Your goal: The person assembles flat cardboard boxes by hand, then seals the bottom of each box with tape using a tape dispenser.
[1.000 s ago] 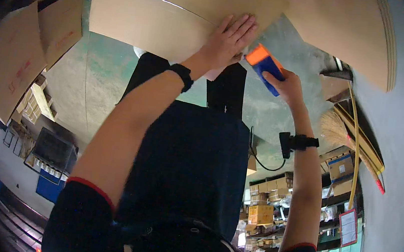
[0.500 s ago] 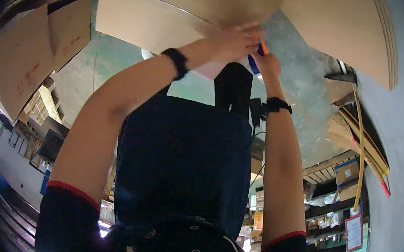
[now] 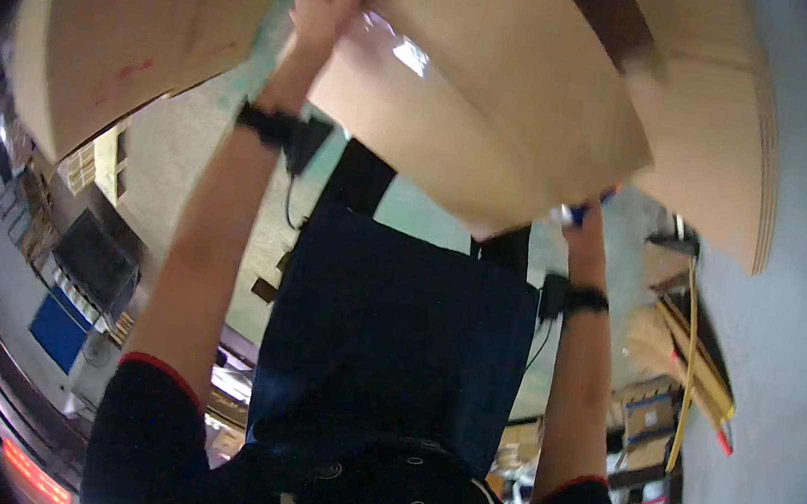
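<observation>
A large brown cardboard box lies tilted across the top middle. A shiny strip of clear tape runs along its seam near the left end. My left hand grips the box at its upper left edge, fingers curled over it. At the box's near right corner, my right hand is closed around a small blue tool, likely a tape dispenser; blur and the hand hide most of it.
Flat cardboard is stacked at the right by the grey wall. More cardboard boxes stand at the left. A broom and a yellow pole lean at the right, near shelves with cartons.
My left hand has left my right hand and moved up and left onto the box. My right hand has shifted right and down with the blue tool. The box has turned and come nearer.
</observation>
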### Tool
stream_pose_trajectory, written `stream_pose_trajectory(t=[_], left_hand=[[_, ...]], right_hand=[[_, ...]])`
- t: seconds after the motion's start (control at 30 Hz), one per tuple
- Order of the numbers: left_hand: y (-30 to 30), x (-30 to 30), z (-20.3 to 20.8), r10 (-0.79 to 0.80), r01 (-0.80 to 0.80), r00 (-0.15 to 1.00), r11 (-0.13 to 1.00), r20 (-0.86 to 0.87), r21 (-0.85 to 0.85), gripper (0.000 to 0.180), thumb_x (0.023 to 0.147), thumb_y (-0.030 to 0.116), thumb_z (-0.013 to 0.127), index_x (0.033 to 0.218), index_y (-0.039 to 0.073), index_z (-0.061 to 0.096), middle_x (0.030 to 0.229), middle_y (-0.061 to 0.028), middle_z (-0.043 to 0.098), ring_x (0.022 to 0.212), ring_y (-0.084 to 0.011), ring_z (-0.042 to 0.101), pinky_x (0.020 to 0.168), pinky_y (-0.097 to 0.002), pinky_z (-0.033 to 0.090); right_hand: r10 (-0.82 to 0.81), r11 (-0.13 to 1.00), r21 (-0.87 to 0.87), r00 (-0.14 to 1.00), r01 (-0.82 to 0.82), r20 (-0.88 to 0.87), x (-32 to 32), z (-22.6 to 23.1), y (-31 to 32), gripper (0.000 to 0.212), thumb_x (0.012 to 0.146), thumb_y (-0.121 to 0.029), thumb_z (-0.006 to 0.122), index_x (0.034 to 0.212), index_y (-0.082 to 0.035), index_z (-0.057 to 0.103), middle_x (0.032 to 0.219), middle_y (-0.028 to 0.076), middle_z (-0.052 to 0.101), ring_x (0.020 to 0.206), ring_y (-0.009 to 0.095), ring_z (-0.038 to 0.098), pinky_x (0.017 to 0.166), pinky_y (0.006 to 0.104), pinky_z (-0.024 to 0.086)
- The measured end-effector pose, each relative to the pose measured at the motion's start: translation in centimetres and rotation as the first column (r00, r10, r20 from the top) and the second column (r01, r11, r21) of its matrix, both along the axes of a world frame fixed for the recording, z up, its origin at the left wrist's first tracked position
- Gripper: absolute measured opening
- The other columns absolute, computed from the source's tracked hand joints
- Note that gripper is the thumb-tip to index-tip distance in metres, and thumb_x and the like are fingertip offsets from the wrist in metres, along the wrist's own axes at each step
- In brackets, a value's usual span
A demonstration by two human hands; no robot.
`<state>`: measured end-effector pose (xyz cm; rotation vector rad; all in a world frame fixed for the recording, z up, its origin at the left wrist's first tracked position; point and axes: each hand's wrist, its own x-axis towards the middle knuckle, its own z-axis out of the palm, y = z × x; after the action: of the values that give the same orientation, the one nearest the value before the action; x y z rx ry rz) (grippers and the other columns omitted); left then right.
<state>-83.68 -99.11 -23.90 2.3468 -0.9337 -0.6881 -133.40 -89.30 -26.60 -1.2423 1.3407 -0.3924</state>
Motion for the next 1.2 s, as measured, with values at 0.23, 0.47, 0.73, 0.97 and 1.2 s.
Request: stream_pose_trajectory(t=[0.23,0.47,0.73,0.97,1.2], left_hand=[[13.3,2.1,30.7,0.053,0.021,0.988,0.884,0.143,-0.468,0.036,0.088,0.022,0.051,0.118,0.002,0.055,0.117,-0.0135,0.056,0.116,-0.0264,0.043,0.101,-0.0384,0.032],[42.7,17.4,35.0,-0.008,-0.841,0.435,0.354,-0.9,-0.409,0.069,0.095,0.053,0.036,0.145,0.007,0.025,0.147,-0.0133,0.031,0.131,-0.0311,0.035,0.108,-0.0452,0.029],[24.3,31.4,44.3,0.304,-0.552,0.831,0.352,-0.465,-0.756,0.073,0.095,0.051,0.039,0.147,0.005,0.017,0.149,-0.0135,0.026,0.136,-0.0271,0.027,0.109,-0.0419,0.026],[16.3,31.1,34.1,0.148,0.083,0.953,0.713,0.266,-0.696,0.1,0.084,0.001,0.066,0.149,0.015,-0.008,0.155,-0.0148,0.005,0.138,-0.0233,0.017,0.112,-0.0382,0.017],[8.7,19.9,29.8,0.481,0.142,0.531,0.761,0.698,-0.633,0.069,0.072,0.012,0.074,0.133,0.002,0.043,0.133,-0.0234,0.042,0.123,-0.0401,0.039,0.104,-0.0424,0.031]], right_hand=[[-0.797,0.355,0.878,0.595,0.322,0.104,5.2,8.7,0.2,0.043,0.086,-0.03,0.058,0.12,-0.004,0.053,0.108,0.008,0.06,0.097,0.022,0.059,0.081,0.0349,0.052],[-0.217,0.922,0.385,0.784,-0.031,0.582,27.8,34.1,-1.0,0.046,0.086,-0.032,0.062,0.121,-0.004,0.052,0.113,0.007,0.06,0.1,0.02,0.059,0.084,0.0347,0.051],[-0.185,0.646,0.552,0.593,-0.528,0.784,49.6,43.1,-1.9,0.037,0.087,-0.034,0.062,0.108,-0.004,0.056,0.09,0.008,0.066,0.081,0.019,0.065,0.08,0.0323,0.051],[0.011,0.651,0.592,0.786,-0.475,0.618,41.6,38.6,1.1,0.032,0.085,-0.038,0.064,0.088,-0.007,0.059,0.075,0.005,0.062,0.066,0.015,0.061,0.064,0.0273,0.047],[-0.287,0.67,0.735,0.879,-0.1,0.381,23.1,33.3,0.8,0.031,0.083,-0.032,0.068,0.094,-0.005,0.057,0.074,0.005,0.063,0.067,0.014,0.062,0.062,0.0274,0.048]])
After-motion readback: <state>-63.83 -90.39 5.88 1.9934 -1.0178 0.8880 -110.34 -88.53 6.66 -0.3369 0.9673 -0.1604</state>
